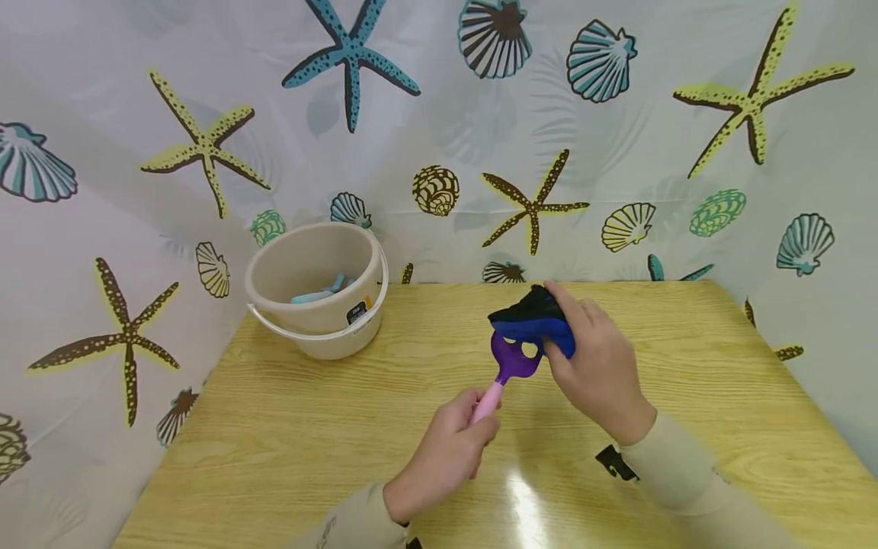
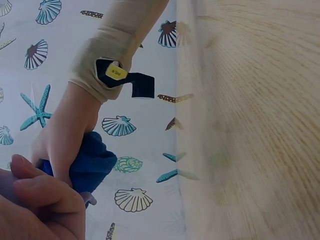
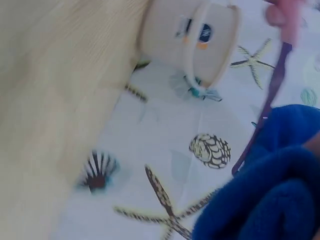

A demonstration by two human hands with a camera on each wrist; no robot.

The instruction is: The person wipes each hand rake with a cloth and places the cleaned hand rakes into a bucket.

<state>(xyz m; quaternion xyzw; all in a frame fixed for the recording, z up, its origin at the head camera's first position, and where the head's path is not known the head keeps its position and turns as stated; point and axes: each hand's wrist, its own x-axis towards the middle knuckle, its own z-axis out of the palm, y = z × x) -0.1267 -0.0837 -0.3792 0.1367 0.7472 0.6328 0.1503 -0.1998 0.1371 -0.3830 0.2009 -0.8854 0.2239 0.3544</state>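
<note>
My left hand (image 1: 444, 451) grips the pink handle of a slotted spatula (image 1: 509, 367) with a purple head, tilted up and away over the table. Folded in my right hand (image 1: 600, 367) is a cloth (image 1: 531, 326), blue on one side and black in the head view. The cloth lies against the upper end of the purple head and hides it; two of the head's holes show below. From the right wrist, the spatula (image 3: 276, 80) appears edge-on, its tip beside the bunched blue cloth (image 3: 260, 200). The left wrist view shows both hands close together around the cloth (image 2: 92, 167).
A beige bucket (image 1: 338, 347) with a white handle stands at the back left of the wooden table (image 1: 274, 450). Light blue items (image 1: 317, 296) lie inside it. A curtain (image 1: 425, 99) printed with starfish and shells hangs behind the table and along its sides.
</note>
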